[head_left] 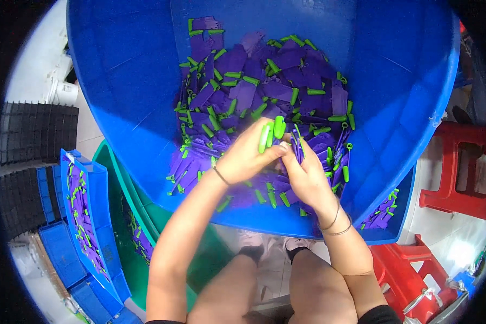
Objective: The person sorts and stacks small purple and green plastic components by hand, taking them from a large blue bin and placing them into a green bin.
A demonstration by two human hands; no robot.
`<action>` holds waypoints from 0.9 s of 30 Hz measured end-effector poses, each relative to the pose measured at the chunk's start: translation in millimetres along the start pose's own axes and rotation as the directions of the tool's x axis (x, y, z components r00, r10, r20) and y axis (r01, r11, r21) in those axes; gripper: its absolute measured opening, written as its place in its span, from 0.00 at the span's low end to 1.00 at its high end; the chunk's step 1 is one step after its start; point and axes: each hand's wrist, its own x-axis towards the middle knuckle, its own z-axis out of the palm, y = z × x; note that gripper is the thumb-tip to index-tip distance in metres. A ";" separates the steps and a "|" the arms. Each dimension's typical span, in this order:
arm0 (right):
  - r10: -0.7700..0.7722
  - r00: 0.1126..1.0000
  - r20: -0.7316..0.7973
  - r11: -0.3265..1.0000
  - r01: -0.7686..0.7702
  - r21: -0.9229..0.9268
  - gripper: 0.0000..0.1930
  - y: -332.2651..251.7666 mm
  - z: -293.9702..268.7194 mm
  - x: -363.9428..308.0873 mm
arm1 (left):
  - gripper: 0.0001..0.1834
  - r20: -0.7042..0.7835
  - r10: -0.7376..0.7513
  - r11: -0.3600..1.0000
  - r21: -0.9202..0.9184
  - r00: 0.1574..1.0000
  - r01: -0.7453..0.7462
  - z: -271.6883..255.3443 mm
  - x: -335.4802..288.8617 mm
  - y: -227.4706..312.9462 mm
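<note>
A heap of flat purple plastic pieces with bright green tube-like ends [248, 89] fills the middle of a large blue tub [410, 102]. Over the near part of the heap, my left hand [244, 156] is closed on a few pieces, their green ends [272, 132] sticking up past the fingers. Close against it, my right hand [312, 181] grips a small stack of the purple pieces [297, 147], seen edge-on. The fingertips of both hands meet between the two bunches, and some fingers are hidden there.
On the left stand a blue crate [103, 189] with similar pieces and a green tub [125, 181]. Black grid panels [38, 132] lie beyond. A blue bin [405, 216] with more pieces sits under the tub's right side, near red stools [451, 200].
</note>
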 end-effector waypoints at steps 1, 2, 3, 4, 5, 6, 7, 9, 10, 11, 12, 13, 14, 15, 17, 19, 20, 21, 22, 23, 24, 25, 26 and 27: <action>0.003 1.000 0.002 1.000 -0.003 0.001 0.17 -4.7 -4.0 1.3 | 0.24 0.013 0.001 1.000 0.011 1.000 -0.001 -1.6 -0.1 2.5; -0.054 0.991 -0.123 0.993 0.040 -0.109 0.16 -6.8 -11.4 5.7 | 0.25 0.015 0.079 0.966 0.247 0.997 -0.080 -8.7 3.7 -1.4; -0.128 0.961 -0.246 0.970 0.069 -0.235 0.15 -8.7 -22.6 9.4 | 0.26 0.038 0.164 0.873 0.459 0.986 -0.163 -16.9 10.9 -5.2; 0.047 0.960 -0.278 0.999 -0.041 0.026 0.19 -5.9 -29.0 14.4 | 0.21 0.093 0.166 0.810 0.555 0.982 -0.190 -26.5 10.3 -12.5; 0.078 0.967 -0.242 0.979 -0.029 0.202 0.20 -7.4 -29.2 12.8 | 0.21 0.092 0.167 0.808 0.558 0.982 -0.190 -24.3 12.8 -20.3; 0.098 0.976 -0.197 0.965 -0.044 0.259 0.20 -10.1 -27.4 9.9 | 0.18 0.240 0.214 0.722 0.613 0.947 -0.319 -13.6 15.7 -29.1; 0.109 0.984 -0.138 0.943 -0.058 0.328 0.20 -13.6 -20.5 9.8 | 0.17 0.385 0.230 0.613 0.656 0.894 -0.440 -7.9 16.6 -33.2; 0.135 0.985 -0.112 0.919 -0.082 0.386 0.17 -13.2 -20.7 11.2 | 0.18 0.412 0.240 0.541 0.695 0.879 -0.473 7.1 8.6 -40.0; 0.100 0.989 -0.111 0.909 -0.046 0.413 0.16 -3.2 -24.4 13.2 | 0.18 0.401 0.269 0.521 0.704 0.876 -0.482 8.8 7.3 -45.1; 0.066 0.992 -0.111 0.897 -0.010 0.441 0.16 4.2 -27.0 14.3 | 0.17 0.391 0.296 0.500 0.714 0.872 -0.490 8.6 5.4 -49.9; 0.094 0.992 -0.086 0.858 -0.037 0.511 0.14 6.3 -29.2 14.7 | 0.17 0.392 0.298 0.502 0.711 0.870 -0.493 9.2 4.6 -51.4; 0.096 0.991 -0.089 0.859 -0.037 0.510 0.14 6.7 -27.1 14.0 | 0.17 0.383 0.279 0.492 0.730 0.880 -0.474 8.6 3.3 -52.7; 0.128 0.984 -0.127 0.878 -0.053 0.476 0.14 5.1 -21.0 13.1 | 0.16 0.373 0.259 0.481 0.750 0.891 -0.454 6.8 2.0 -53.9; 0.158 0.973 -0.167 0.895 -0.070 0.441 0.13 4.1 -18.7 12.5 | 0.12 0.368 0.163 0.496 0.771 0.915 -0.399 0.2 3.0 -43.2; 0.142 0.979 -0.148 0.896 -0.063 0.439 0.11 10.1 -21.2 13.9 | 0.14 0.297 0.154 0.521 0.786 0.942 -0.333 -8.8 0.9 -48.2; 0.090 0.977 -0.192 0.972 -0.044 0.231 0.09 14.8 -16.5 14.2 | 0.15 0.008 0.164 0.765 0.631 0.986 -0.132 -3.8 -5.7 -47.2; 0.078 0.985 -0.154 0.984 -0.052 0.170 0.10 22.0 -11.6 14.4 | 0.16 -0.274 0.080 0.931 0.363 0.958 0.027 0.7 -9.7 -46.0; -0.022 0.994 -0.104 0.984 0.040 0.171 0.10 29.8 -1.4 14.4 | 0.16 -0.427 0.034 0.999 0.053 0.904 -0.012 10.8 -10.8 -42.8; 0.042 0.998 -0.038 0.976 -0.033 0.215 0.10 32.2 5.2 13.2 | 0.18 -0.454 -0.008 1.000 -0.011 0.891 0.004 22.0 -9.9 -40.5; 0.103 0.994 0.031 0.961 -0.107 0.254 0.11 33.9 8.6 12.1 | 0.19 -0.478 -0.052 0.997 -0.077 0.877 0.017 31.1 -9.3 -37.1; 0.218 0.971 0.101 0.934 -0.238 0.267 0.09 24.3 7.2 11.4 | 0.23 -0.488 -0.052 0.998 0.003 0.871 0.061 32.1 -8.8 -22.2; 0.219 0.970 0.103 0.934 -0.239 0.265 0.09 19.1 6.2 11.2 | 0.25 -0.484 -0.051 0.995 0.053 0.874 0.088 32.8 -8.7 -27.1; 0.206 0.967 0.148 0.945 -0.236 0.227 0.08 15.4 4.9 11.0 | 0.26 -0.458 -0.031 0.998 0.040 0.888 0.055 34.5 -10.1 -31.2; 0.196 0.962 0.190 0.955 -0.231 0.186 0.07 13.3 2.9 11.1 | 0.28 -0.431 -0.007 1.000 0.024 0.902 0.019 36.0 -10.2 -31.3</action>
